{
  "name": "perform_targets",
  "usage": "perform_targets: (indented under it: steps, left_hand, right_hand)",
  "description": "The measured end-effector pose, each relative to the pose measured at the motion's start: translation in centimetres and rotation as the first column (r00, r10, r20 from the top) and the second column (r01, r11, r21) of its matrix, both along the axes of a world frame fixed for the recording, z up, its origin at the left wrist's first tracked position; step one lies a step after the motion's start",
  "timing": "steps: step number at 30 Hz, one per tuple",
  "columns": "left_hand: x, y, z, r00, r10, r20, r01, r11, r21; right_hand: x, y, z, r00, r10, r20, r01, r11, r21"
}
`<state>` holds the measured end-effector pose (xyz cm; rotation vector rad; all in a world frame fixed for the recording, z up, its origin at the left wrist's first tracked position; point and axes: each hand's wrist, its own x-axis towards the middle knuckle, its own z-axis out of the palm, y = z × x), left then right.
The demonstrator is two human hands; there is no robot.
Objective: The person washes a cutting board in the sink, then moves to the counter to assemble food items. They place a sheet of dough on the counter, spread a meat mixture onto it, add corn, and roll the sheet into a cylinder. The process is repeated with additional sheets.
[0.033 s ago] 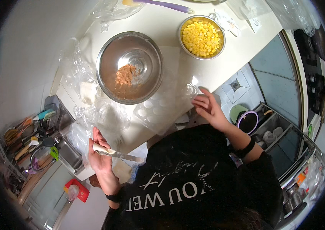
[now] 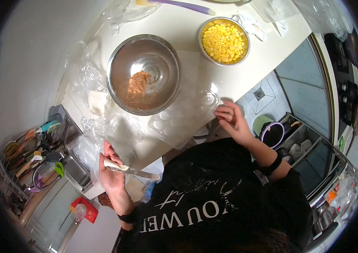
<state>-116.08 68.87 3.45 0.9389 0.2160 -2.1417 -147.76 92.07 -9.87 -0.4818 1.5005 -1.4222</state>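
Left hand: my left hand [image 2: 115, 181] is palm up near the counter's [image 2: 255, 63] near left edge, fingers loosely bent, half closed around a flat-bladed tool [image 2: 139, 171].
Tool: it lies across my fingers, blade pointing right; the pale piece at its left end could be handle or dough, I cannot tell which.
Right hand: my right hand [image 2: 234, 123] is partly curled at the right end of a clear plastic tray [image 2: 166, 124]; I cannot tell whether my fingertips grip it.
Tray: it lies right of the tool, on the counter's near side.
Steel bowl: the large steel bowl [image 2: 118, 63] stands just beyond the tray, holding orange-brown filling [image 2: 138, 83].
Corn: yellow kernels [image 2: 222, 42] fill a smaller bowl [image 2: 246, 34], far right.
Spatula: a purple-handled spatula [image 2: 187, 6] lies farthest away.
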Motion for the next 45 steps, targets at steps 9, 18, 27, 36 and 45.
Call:
perform_targets:
  steps: [9, 18, 27, 36, 45]
  left_hand:
    - [-0.4, 0.1, -3.3, 0.998, -0.03, 0.05, 0.032, 0.999, -0.035]
    - [-3.4, -0.7, -4.2, 0.97, -0.066, 0.235, 0.067, 0.998, 0.003]
    - [-5.3, 0.0, -1.9, 0.94, -0.11, 0.323, 0.134, 0.989, -0.054]
    - [-8.1, 3.2, -1.6, 0.994, -0.008, 0.105, 0.022, 0.991, -0.129]
    - [-5.7, 7.0, -4.6, 0.999, 0.024, -0.024, -0.03, 0.947, -0.319]
  right_hand:
    - [-4.0, 23.4, -22.1, 0.74, 0.666, 0.097, -0.324, 0.225, 0.919]
    - [4.8, 29.9, -29.5, 0.801, 0.546, 0.246, -0.48, 0.339, 0.809]
    - [3.9, 27.9, -30.9, 0.849, 0.493, 0.193, -0.45, 0.481, 0.752]
    - [1.0, 27.3, -34.1, 0.822, 0.555, 0.124, -0.475, 0.549, 0.688]
    - [-1.7, 27.4, -38.5, 0.758, 0.65, 0.047, -0.505, 0.541, 0.672]
